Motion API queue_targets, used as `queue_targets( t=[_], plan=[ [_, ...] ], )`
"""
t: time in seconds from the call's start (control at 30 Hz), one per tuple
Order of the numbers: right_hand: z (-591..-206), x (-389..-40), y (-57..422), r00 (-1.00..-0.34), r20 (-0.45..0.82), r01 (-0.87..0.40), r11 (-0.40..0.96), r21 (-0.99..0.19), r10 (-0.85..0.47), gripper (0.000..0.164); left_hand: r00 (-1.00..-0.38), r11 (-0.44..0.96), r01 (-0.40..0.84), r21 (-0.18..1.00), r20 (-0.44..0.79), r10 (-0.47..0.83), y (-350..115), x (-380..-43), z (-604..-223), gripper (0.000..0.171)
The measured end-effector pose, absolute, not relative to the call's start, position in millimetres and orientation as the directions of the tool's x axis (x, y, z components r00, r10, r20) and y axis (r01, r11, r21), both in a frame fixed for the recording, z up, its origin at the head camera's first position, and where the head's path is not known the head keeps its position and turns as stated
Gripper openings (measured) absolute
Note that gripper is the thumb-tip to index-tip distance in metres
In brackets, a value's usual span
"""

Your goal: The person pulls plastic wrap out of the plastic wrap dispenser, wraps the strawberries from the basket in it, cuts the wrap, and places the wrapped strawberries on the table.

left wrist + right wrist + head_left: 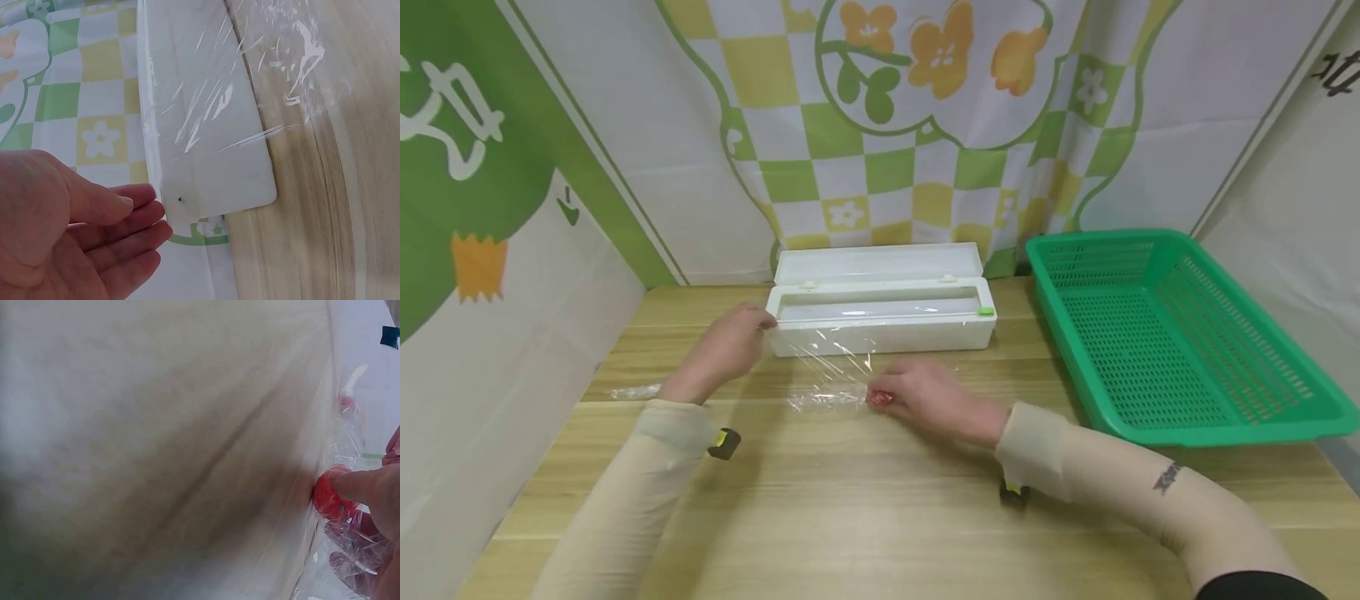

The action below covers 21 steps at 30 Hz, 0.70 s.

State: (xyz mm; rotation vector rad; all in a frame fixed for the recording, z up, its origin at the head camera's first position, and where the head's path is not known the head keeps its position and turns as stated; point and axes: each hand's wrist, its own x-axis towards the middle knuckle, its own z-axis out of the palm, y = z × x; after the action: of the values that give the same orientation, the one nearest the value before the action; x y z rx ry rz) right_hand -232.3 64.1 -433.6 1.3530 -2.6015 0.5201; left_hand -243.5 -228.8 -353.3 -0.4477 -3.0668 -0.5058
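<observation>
My right hand (928, 400) holds a small, round, red tomato-like item (879, 398) low over the table, in front of the box. In the right wrist view the thumb presses on the red item (331, 495), with crinkled clear film around it. A sheet of cling film (831, 362) stretches from the front of a white cling film box (880, 337) down to the right hand. The box lid (880, 262) stands raised and a pale roll (880, 309) lies inside. At the box's left end is my left hand (722, 350), its fingers loosely bent and holding nothing, fingertips right at the corner.
A green slider (986, 311) sits at the box's right front edge. To the right stands a green plastic basket (1176, 333). A small clear-wrapped item (636, 392) lies at the table's left. Behind the box hangs a patterned curtain (917, 167).
</observation>
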Motion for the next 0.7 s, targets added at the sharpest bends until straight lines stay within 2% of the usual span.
queue_targets(
  t=[0.2,0.3,0.37,0.53,0.7],
  plan=[
    [-433,-216,73,-0.621,0.24,-0.777,0.548,-0.308,-0.746,0.02,-0.951,0.898,0.308,0.313,0.116,0.286,-224,-235,-358,0.032],
    [-433,-207,78,-0.638,0.219,-0.76,0.557,-0.334,-0.738,0.02,-0.928,0.882,0.368,0.294,0.175,0.329,-213,-226,-360,0.029],
    [-432,-202,82,-0.638,0.212,-0.756,0.551,-0.353,-0.74,0.02,-0.901,0.858,0.427,0.286,0.215,0.377,-204,-218,-360,0.028],
    [-430,-193,94,-0.632,0.213,-0.761,0.545,-0.352,-0.745,0.022,-0.79,0.748,0.608,0.264,0.291,0.539,-180,-197,-365,0.023],
    [-429,-190,101,-0.623,0.247,-0.772,0.534,-0.345,-0.742,0.023,-0.728,0.669,0.685,0.286,0.285,0.623,-164,-180,-371,0.023]
  ],
)
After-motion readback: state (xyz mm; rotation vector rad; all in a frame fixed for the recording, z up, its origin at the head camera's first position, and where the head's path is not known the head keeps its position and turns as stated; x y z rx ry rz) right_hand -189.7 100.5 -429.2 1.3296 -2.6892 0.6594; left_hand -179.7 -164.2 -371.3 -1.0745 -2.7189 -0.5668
